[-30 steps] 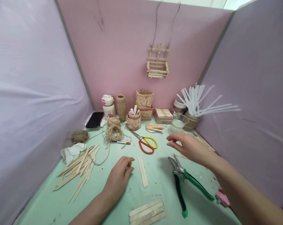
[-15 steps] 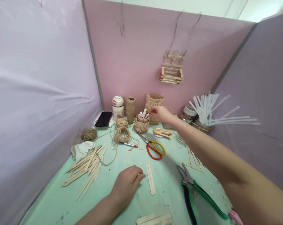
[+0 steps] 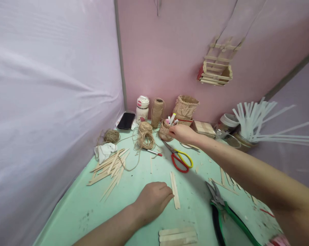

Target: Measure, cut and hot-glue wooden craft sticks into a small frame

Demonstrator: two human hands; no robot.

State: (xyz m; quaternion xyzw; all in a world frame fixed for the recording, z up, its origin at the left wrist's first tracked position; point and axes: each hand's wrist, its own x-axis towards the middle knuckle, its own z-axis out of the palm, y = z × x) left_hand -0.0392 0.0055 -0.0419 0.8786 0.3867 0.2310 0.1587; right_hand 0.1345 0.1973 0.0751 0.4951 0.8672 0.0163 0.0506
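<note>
My right hand (image 3: 183, 133) reaches to the back of the table, its fingers drawn together at the right side of a small pen cup (image 3: 165, 133). Whether they grip anything is hidden. Marker pens (image 3: 172, 118) stick up from that cup. Closer to me, my left hand (image 3: 155, 201) rests on the table with its fingers curled and pressed together. What may be inside it cannot be seen. Just beyond its fingertips lie two craft sticks (image 3: 175, 191) side by side. More craft sticks (image 3: 178, 235) form a flat panel at the near edge.
Scissors (image 3: 178, 157) lie mid-table, with green-handled pliers (image 3: 222, 208) at right. Loose sticks (image 3: 110, 167), twine (image 3: 145, 136) and a phone (image 3: 126, 121) are left. A stick basket (image 3: 215, 73) hangs on the back wall. White strips (image 3: 251, 123) fan out from a right-hand container.
My right hand has come down and closer to the pen cup, now covering part of its side. The view has turned left and downward. My left hand stays curled near the two sticks.
</note>
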